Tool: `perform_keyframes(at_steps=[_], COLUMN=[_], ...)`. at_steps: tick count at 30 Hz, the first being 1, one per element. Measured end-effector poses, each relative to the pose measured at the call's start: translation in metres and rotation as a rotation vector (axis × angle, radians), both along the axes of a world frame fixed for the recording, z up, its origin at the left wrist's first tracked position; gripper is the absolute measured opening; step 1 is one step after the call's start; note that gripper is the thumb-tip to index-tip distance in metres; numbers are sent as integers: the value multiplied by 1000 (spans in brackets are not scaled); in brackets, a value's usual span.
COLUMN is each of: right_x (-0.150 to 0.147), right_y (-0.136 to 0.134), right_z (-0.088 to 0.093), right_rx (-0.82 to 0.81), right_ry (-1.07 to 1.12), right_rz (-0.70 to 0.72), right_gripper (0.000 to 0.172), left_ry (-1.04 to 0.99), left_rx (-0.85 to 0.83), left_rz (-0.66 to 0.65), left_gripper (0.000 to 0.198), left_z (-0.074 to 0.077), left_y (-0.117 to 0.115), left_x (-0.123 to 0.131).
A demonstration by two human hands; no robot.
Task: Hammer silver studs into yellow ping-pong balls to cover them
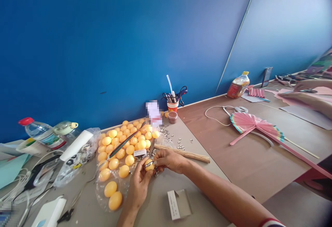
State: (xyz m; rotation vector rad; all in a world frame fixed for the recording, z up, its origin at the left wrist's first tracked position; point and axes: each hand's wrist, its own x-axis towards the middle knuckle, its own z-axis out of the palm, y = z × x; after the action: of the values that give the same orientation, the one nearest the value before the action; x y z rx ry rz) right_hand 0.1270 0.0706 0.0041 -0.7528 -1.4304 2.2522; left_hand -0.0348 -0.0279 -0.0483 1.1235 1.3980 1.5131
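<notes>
Between my two hands is an orange ball (149, 165) with small silver beads across its front. My left hand (140, 183) grips the ball from the left and below, fingers wrapped round it. At the ball's right side, the fingertips of my right hand (167, 160) are pinched together; what they hold is too small to tell. Many orange balls (123, 171) lie on clear plastic to the left and behind. Loose silver beads (181, 147) are scattered behind my right hand, near a wooden stick (189, 153). A small white label box (140, 153) lies among the balls.
An open small box (179, 204) lies near the front. A cup of tools (172, 104) and a small jar (172, 117) stand at the back. Bottles (43, 133) and cables crowd the left. Rightward are a pink paper fan (256, 125), a drink bottle (238, 85) and another person's arm (311, 99).
</notes>
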Motion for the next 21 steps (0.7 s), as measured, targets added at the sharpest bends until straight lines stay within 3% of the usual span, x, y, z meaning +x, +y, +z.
perform_keyframes(at_steps=[15,21], right_x=[-1,-1], right_y=[-2,-4], right_z=[-2,-1], right_rx=[-13,61], right_ry=[-40,-89], right_rz=[-23,-45], right_gripper=[11,16], left_ry=[37,8], left_rx=[-71,-74], left_rz=[-73,-83], left_gripper=[46,47], left_z=[2,1], left_y=[-6,-7], left_x=[-1,-1])
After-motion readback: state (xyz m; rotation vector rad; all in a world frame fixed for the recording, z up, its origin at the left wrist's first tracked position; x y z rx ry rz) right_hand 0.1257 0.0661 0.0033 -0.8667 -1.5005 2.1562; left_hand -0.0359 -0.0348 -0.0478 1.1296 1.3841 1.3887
